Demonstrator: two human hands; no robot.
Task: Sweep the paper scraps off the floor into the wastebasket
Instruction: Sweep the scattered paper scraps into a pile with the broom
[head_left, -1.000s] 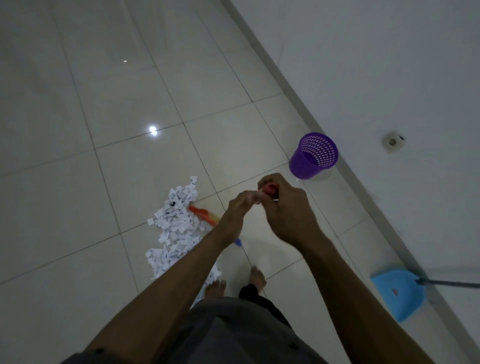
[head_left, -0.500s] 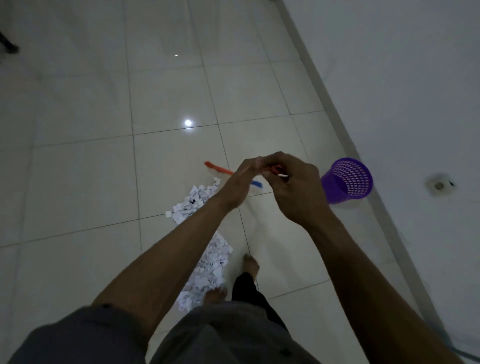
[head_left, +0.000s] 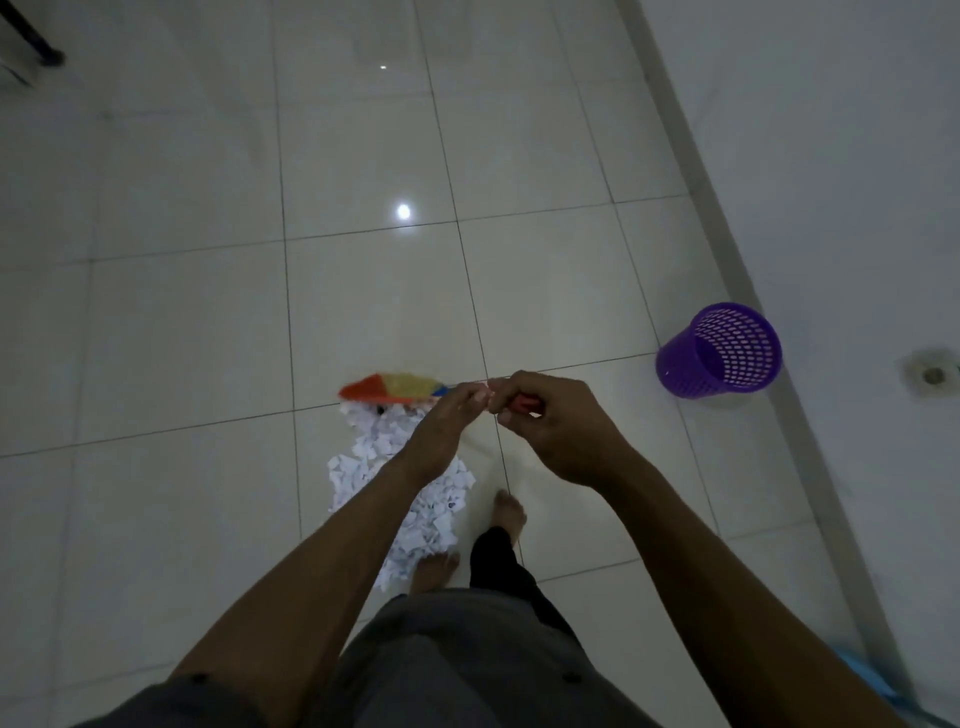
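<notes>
A long pile of white paper scraps (head_left: 400, 483) lies on the tiled floor in front of my bare feet. A broom with a red, yellow and blue head (head_left: 392, 387) rests at the far end of the pile. Both hands hold its thin red handle close together: my left hand (head_left: 444, 421) grips it lower, my right hand (head_left: 550, 421) grips the top end. The handle is mostly hidden by my hands. A purple mesh wastebasket (head_left: 719, 351) stands at the right, near the wall.
A white wall with a grey skirting (head_left: 727, 249) runs along the right. A wall socket (head_left: 932, 373) sits low on it. A blue dustpan edge (head_left: 857, 670) shows at the lower right. A dark furniture leg (head_left: 31, 36) is at the top left.
The broom head has gone from beside the pile to its far end and now faces me broadside. My view has turned left, so the wastebasket sits further right.
</notes>
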